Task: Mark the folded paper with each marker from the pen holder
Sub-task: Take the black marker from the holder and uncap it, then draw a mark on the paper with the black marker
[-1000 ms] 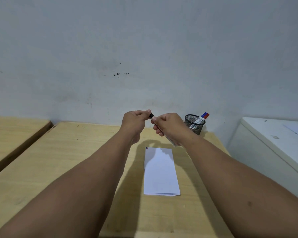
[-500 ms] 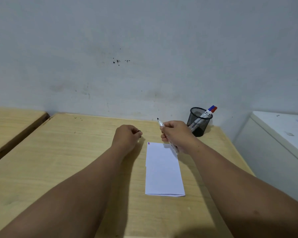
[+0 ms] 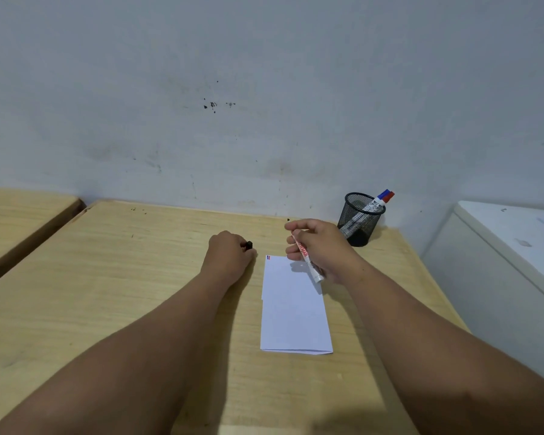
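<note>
A folded white paper (image 3: pixel 292 312) lies on the wooden table (image 3: pixel 107 293), with small red and blue marks at its top left corner. My right hand (image 3: pixel 324 249) holds an uncapped white marker (image 3: pixel 308 262) slantwise above the paper's top edge; its tip is hidden among my fingers. My left hand (image 3: pixel 230 255) rests fisted on the table left of the paper, closed on the black cap (image 3: pixel 249 245). A black mesh pen holder (image 3: pixel 360 219) stands at the back right with a blue-capped and a red-capped marker (image 3: pixel 380 199) in it.
A grey wall runs behind the table. A second wooden table (image 3: pixel 19 221) stands to the left across a narrow gap. A white cabinet (image 3: pixel 509 259) stands to the right, beyond the table's edge.
My hands pulled the black cap off the marker and parted. The left hand dropped to the table with the cap; the right turned the marker over above the paper.
</note>
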